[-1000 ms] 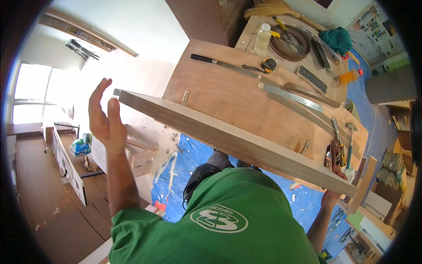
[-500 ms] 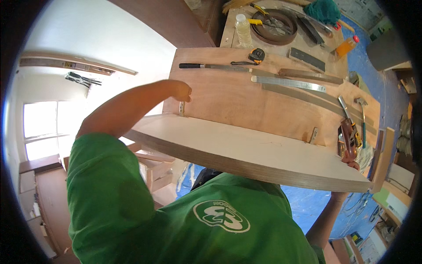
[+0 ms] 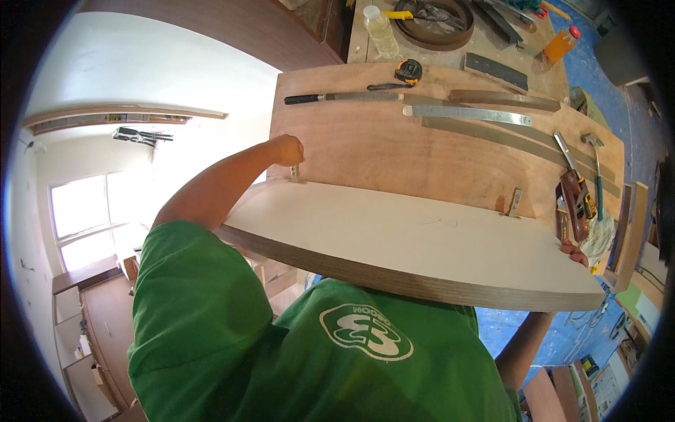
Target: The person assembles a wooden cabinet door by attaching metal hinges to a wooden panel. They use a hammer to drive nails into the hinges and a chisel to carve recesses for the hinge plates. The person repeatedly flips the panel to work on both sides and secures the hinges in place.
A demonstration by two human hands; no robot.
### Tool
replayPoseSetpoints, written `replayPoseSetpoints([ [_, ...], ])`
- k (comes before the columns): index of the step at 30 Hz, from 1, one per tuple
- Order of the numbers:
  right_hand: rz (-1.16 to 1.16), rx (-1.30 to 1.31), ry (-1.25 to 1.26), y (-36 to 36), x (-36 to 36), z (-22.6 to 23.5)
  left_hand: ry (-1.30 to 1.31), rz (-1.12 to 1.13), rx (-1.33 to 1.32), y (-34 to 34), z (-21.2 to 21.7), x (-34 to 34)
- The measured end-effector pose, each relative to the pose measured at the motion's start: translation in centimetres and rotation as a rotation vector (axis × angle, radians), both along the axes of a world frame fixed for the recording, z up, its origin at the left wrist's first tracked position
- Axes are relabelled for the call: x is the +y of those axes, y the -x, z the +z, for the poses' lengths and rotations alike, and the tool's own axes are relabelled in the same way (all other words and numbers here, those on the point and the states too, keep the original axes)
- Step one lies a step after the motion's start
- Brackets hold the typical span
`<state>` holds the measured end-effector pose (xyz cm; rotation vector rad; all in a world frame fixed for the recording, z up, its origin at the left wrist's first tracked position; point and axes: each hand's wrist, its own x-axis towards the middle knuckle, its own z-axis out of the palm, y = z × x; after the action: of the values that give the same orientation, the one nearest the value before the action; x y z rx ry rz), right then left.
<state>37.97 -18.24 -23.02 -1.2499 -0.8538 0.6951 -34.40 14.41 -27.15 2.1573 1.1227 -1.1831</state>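
A white panel with a grey-brown wood-grain edge lies across the front of the plywood worktop, against my green shirt. Metal hinges stand up along its far edge, a left hinge and a right hinge. My left hand is closed right above the left hinge, fingers curled downward; whatever is between them is hidden. At the panel's right end my right hand grips it, fingertips over the top face and the rest of the hand hidden beneath.
On the plywood lie a long file, a tape measure, a metal strip, a hand plane, a chisel and a hammer. Bottles, one clear and one orange, stand behind.
My left hand has curled tighter and come down closer to the left hinge. The whole view has shifted slightly. My right hand keeps its hold on the panel's right end.
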Motion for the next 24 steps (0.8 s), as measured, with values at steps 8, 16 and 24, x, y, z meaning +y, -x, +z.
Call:
replayPoseSetpoints([
  [8,-0.012,-0.060,-0.049,1.6,0.9,1.0,0.013,0.217,-0.163,-0.1,2.3,-0.3],
  [16,0.002,0.035,-0.032,2.7,1.6,1.9,0.138,0.685,-0.192,0.7,2.5,-0.9],
  [24,0.000,0.049,-0.032,2.4,1.2,1.7,0.009,0.675,-0.055,0.5,3.5,-1.2],
])
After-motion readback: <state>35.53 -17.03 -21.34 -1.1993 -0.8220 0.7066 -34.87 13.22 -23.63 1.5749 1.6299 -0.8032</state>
